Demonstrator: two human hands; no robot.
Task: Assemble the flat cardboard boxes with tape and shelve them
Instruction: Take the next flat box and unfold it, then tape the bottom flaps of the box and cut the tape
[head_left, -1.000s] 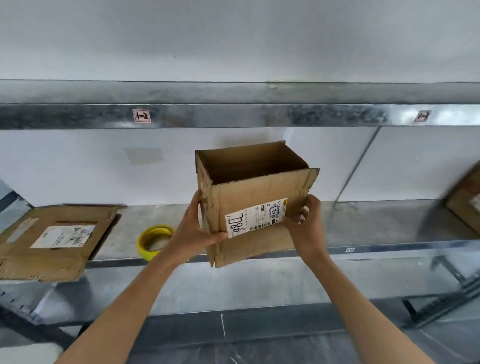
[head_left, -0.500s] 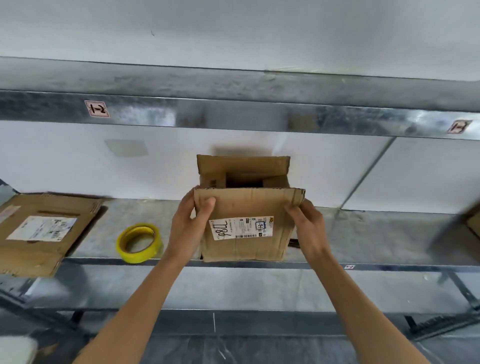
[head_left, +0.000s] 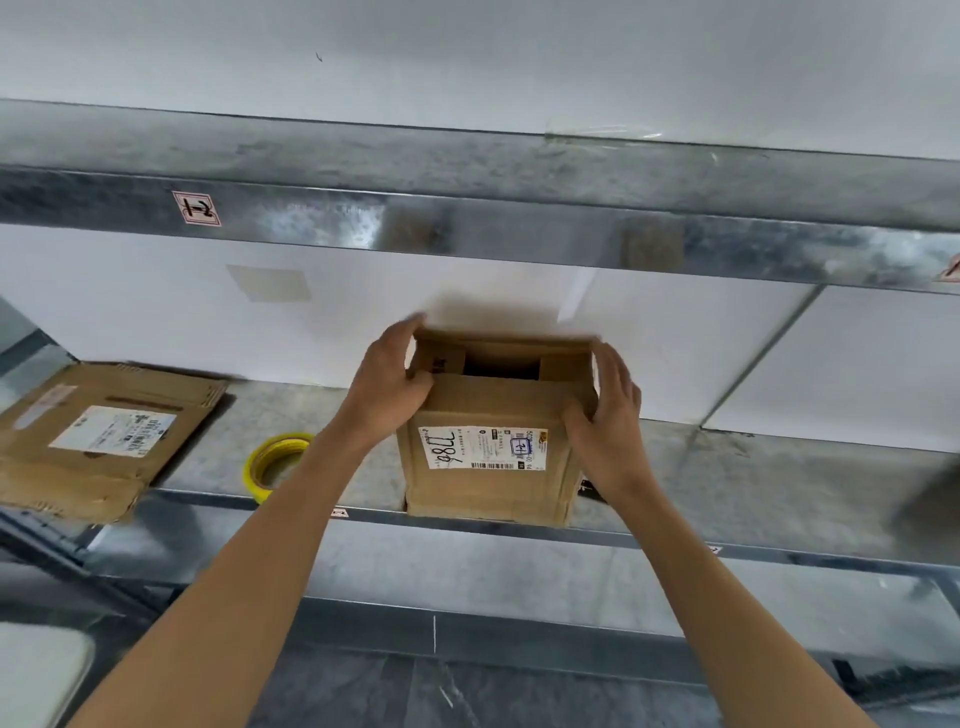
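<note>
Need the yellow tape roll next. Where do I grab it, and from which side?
Pinch the yellow tape roll at its near wall, thumb outside and a finger in the hole, coming from the open front of the shelf. It seems to lie flat by the front edge, hole up, left of the box; its right side is hidden behind the forearm.

White wall (head_left: 130, 312), galv. metal shelving (head_left: 519, 239), grey floor (head_left: 467, 691).
</note>
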